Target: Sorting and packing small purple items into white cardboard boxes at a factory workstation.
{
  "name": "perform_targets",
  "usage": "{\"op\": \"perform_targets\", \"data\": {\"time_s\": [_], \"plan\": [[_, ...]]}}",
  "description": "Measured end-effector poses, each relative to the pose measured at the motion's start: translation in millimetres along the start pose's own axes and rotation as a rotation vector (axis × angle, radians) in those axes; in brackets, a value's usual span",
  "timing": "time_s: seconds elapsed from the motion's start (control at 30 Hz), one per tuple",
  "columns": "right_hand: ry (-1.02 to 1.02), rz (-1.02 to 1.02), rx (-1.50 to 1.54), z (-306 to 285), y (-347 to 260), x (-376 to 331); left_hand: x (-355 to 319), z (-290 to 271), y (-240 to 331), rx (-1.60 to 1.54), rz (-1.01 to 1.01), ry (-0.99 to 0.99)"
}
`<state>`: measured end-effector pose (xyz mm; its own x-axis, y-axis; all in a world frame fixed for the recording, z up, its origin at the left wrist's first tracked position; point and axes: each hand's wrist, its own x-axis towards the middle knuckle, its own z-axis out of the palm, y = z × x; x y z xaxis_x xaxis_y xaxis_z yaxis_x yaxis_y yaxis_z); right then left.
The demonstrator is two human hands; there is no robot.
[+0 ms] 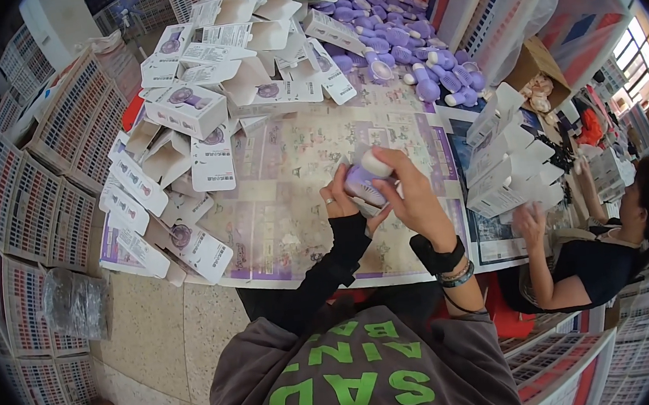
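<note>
Left hand (340,199) wrapped around lower body of small purple device (364,181), steadying it over printed sheet table cover (293,205). Right hand (415,194) pinching upper end near white cap (376,163), apparently to align parts. Device held above table centre, clear of surface. Open white-and-purple cartons (198,105) heaped to left, within reach. Pile of loose purple devices (403,46) at far edge. Stacked white boxes (508,161) at right, beside co-worker's hand (531,222).
</note>
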<state>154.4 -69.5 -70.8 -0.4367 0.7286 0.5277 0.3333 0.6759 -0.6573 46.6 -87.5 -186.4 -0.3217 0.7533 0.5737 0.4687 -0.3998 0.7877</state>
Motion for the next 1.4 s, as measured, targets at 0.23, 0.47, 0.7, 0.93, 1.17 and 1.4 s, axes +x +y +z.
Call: {"op": "perform_targets", "data": {"time_s": [0.23, 0.47, 0.7, 0.93, 1.17, 1.4], "plan": [[-0.045, -0.289, -0.538, 20, 33, -23, -2, 4, -9, 0.015, 0.01, -0.017], [-0.047, -0.27, -0.545, 2, 17, -29, -21, 12, -25, -0.221, -0.239, -0.175], [-0.036, 0.062, -1.077, -83, 72, -64, 55, 52, -49, -0.503, -0.205, -0.524], [-0.024, 0.245, -1.339, -141, 115, -48, 233, 195, -218, 1.091, 0.341, -0.451], [0.256, 0.205, -1.138, -112, 89, 31, 325, 225, -284, 1.682, 0.529, -0.887], [-0.09, 0.383, -0.514, -52, 366, 182, 243, 192, -173, 1.025, 0.624, -0.842]]}}
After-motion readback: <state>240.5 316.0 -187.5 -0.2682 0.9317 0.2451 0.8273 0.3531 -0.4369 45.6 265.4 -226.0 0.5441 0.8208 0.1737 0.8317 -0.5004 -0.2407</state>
